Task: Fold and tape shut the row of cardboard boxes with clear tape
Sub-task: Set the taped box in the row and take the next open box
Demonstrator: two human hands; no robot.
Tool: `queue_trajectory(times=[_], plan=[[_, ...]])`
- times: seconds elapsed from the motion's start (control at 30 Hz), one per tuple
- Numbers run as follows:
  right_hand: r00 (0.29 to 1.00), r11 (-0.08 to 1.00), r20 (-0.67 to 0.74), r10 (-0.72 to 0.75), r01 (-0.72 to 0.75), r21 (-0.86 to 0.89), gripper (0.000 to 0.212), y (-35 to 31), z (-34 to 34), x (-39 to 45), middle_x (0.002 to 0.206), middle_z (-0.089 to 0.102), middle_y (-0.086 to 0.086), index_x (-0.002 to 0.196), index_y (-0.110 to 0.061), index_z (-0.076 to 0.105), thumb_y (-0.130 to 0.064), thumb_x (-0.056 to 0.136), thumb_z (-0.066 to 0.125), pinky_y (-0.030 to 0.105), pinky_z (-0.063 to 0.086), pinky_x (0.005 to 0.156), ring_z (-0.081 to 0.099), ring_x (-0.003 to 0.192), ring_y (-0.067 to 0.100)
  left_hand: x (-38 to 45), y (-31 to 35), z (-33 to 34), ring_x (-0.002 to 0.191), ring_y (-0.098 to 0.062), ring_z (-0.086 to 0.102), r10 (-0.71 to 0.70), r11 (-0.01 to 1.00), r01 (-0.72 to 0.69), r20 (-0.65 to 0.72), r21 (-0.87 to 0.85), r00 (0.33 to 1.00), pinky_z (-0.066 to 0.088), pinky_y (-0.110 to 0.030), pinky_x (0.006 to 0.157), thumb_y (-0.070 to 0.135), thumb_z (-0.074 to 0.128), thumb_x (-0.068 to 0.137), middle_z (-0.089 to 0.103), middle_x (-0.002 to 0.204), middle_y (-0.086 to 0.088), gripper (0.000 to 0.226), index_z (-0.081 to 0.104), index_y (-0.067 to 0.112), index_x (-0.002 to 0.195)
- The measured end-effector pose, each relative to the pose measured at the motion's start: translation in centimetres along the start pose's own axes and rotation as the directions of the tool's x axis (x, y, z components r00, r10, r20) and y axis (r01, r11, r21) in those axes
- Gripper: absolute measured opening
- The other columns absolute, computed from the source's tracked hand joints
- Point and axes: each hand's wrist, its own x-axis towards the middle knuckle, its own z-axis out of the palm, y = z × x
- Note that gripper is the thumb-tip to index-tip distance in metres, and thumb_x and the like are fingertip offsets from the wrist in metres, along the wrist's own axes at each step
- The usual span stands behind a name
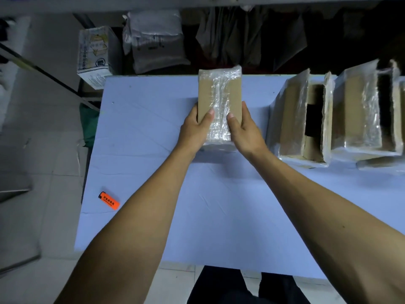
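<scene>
Taped cardboard box (219, 99) at the tabletop's (153, 128) far middle, flaps closed, gripped by left hand (195, 128) and right hand (245, 130), thumbs pressing on top. Right of it, two open boxes (300, 119). Near left of it, orange lighter (109, 200).

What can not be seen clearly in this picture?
- Head view: the fingers of the left hand and right hand lie behind the closed box; only the thumbs show.
- The last box in the row is cut off by the right edge.
- The print on the orange lighter is too small to read.
- No tape roll is in view.
</scene>
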Motion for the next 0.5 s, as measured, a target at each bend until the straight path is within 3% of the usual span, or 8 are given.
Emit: queue_trajectory(times=[0.1,0.17,0.23,0.33,0.4,0.5], plan=[[0.997,0.995,-0.045,-0.061,0.057,-0.079,0.064,-1.6,-1.9,-2.5,0.145,0.051,0.003,0.156,-0.02,0.024,-0.047,0.1,0.043,0.03,0.038,0.102,0.048,0.132,0.019,-1.2,1.8,0.1,0.138,-0.02,0.047,0.016,0.974,0.019,-0.156,0.224,0.988,0.041,-0.03,0.106,0.043,0.06,0.098,0.047,0.153,-0.001,0.065,0.035,0.022,0.155],[0.985,0.98,-0.069,-0.156,0.146,-0.136,0.057,-2.2,-3.6,-4.6,0.149,0.047,0.002,0.151,-0.016,0.036,-0.038,0.1,0.048,0.034,0.039,0.108,0.045,0.135,0.018,-2.2,3.4,0.7,0.141,-0.023,0.043,0.15,0.923,-0.072,-0.181,0.378,0.972,0.034,-0.03,0.111,0.027,0.06,0.099,0.039,0.158,-0.004,0.062,0.036,0.015,0.155],[0.98,0.962,-0.058,-0.192,0.177,-0.208,0.048,-1.9,-5.3,-6.8,0.14,0.056,0.003,0.142,-0.013,0.048,-0.03,0.098,0.052,0.031,0.042,0.105,0.053,0.128,0.017,-3.4,5.0,2.3,0.144,-0.023,0.038,0.27,0.868,-0.197,-0.1,0.456,0.957,0.03,-0.027,0.114,0.02,0.06,0.098,0.035,0.16,-0.005,0.057,0.041,0.01,0.151],[0.98,0.925,0.007,-0.201,0.193,-0.328,0.037,0.1,-7.4,-9.6,0.127,0.065,0.006,0.131,-0.01,0.06,-0.023,0.096,0.055,0.024,0.041,0.094,0.06,0.118,0.018,-5.7,7.2,5.8,0.148,-0.022,0.032,0.366,0.819,-0.344,0.044,0.459,0.93,0.025,-0.028,0.117,0.028,0.06,0.099,0.035,0.16,-0.009,0.055,0.046,0.007,0.148],[0.971,0.897,0.052,-0.232,0.234,-0.375,0.032,1.3,-8.6,-11.1,0.12,0.067,0.008,0.124,-0.007,0.064,-0.019,0.096,0.055,0.023,0.04,0.086,0.06,0.112,0.022,-6.9,8.0,8.1,0.15,-0.022,0.029,0.357,0.797,-0.381,0.143,0.469,0.923,0.023,-0.031,0.119,0.04,0.059,0.1,0.033,0.162,-0.009,0.062,0.042,0.009,0.151],[0.947,0.848,0.121,-0.297,0.32,-0.423,0.018,2.5,-10.1,-12.4,0.103,0.067,0.011,0.106,-0.006,0.066,-0.013,0.092,0.057,0.024,0.031,0.068,0.06,0.094,0.029,-8.2,8.2,10.7,0.154,-0.019,0.02,0.236,0.782,-0.364,0.301,0.506,0.924,0.019,-0.034,0.121,0.057,0.06,0.094,0.023,0.167,-0.007,0.085,0.028,0.013,0.159]])
